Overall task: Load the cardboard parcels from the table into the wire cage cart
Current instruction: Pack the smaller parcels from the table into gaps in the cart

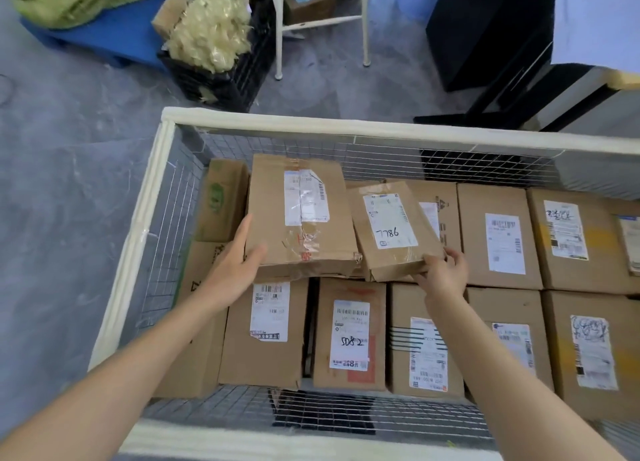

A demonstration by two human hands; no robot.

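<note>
The wire cage cart (263,122) with a cream padded rim fills the lower view, packed with several labelled cardboard parcels. On top of that layer lie two more. My left hand (239,259) holds the near left corner of the larger taped parcel (270,225), thumb on top and fingers along its side. My right hand (445,270) grips the near right corner of the smaller tilted parcel (360,238), whose label reads 7786. Below them sits a parcel marked 5082 (349,336).
Beyond the cart on the grey floor stand a black crate (221,79) of pale shredded filler, a blue pallet (114,41), white stool legs (365,27) over a brown box, and a black cabinet (485,44) at the right.
</note>
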